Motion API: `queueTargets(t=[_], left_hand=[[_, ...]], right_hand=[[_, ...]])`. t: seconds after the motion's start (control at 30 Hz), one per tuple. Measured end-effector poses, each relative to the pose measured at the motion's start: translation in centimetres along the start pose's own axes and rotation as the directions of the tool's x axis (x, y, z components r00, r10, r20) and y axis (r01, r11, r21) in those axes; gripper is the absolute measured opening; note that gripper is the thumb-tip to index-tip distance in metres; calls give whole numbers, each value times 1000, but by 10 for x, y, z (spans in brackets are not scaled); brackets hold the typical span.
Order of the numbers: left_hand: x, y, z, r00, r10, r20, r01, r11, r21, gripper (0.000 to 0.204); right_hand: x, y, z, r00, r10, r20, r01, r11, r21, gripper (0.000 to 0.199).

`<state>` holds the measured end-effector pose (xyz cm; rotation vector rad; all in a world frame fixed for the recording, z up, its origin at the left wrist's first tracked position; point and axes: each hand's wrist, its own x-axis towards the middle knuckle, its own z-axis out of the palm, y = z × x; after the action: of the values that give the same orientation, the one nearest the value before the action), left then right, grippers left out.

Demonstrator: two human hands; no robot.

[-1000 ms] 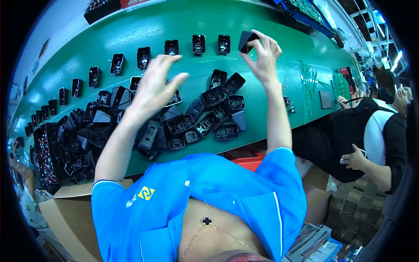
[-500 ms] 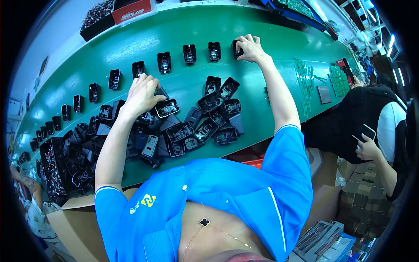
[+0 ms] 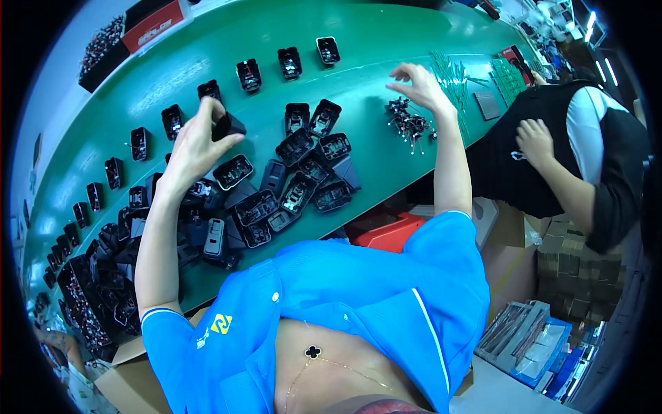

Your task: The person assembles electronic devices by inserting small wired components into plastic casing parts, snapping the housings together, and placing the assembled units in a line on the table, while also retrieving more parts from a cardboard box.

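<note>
My left hand [image 3: 195, 146] grips a small black plastic housing [image 3: 229, 126] between thumb and fingers, above the near side of a curved row of similar housings. My right hand [image 3: 419, 88] is held over the table with fingers curled but apart, nothing in it. Close below it lies a bunch of small black wired parts [image 3: 409, 124]. The row's rightmost open housing [image 3: 328, 51] stands to the left of my right hand. Between my arms lies a loose heap of open black housings [image 3: 298, 192] and dark covers, some on their sides.
The green table [image 3: 372, 69] carries green wires [image 3: 449, 77] and a grey flat block [image 3: 487, 105] at right. A box of small parts [image 3: 81, 307] stands at left. A co-worker in black [image 3: 545, 152] is close at right; a red bin [image 3: 386, 231] sits below the table edge.
My right hand has let go of the rightmost housing in the row and moved right, over the wired parts. My left hand has lifted a housing from the heap. The view has shifted.
</note>
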<state>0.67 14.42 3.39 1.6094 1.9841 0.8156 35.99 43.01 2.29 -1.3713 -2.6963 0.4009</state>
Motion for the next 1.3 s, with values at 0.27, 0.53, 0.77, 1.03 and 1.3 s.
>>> queueTargets(t=[0.27, 0.53, 0.77, 1.03, 1.3], left_hand=[[-27, 51, 1, 1000, -5, 1, 4, 692, -722, 49], [-59, 60, 19, 981, -193, -4, 64, 342, -938, 52], [-63, 41, 37, 980, -186, 73, 73, -9, -997, 55], [-62, 40, 45, 980, -177, 94, 70, -136, -988, 55], [-63, 45, 52, 963, -236, 133, 93, -174, -980, 50]], right_hand=[[-41, 8, 34, 999, 43, 12, -40, 975, -218, 28], [-45, 15, 41, 965, 102, -243, -28, 957, 289, 22], [-39, 24, 37, 932, 262, -250, -25, 735, 677, 16], [-41, 40, 37, 923, 366, -120, -119, 568, 814, 28], [-41, 20, 28, 909, 367, -197, -98, 648, 756, 32]])
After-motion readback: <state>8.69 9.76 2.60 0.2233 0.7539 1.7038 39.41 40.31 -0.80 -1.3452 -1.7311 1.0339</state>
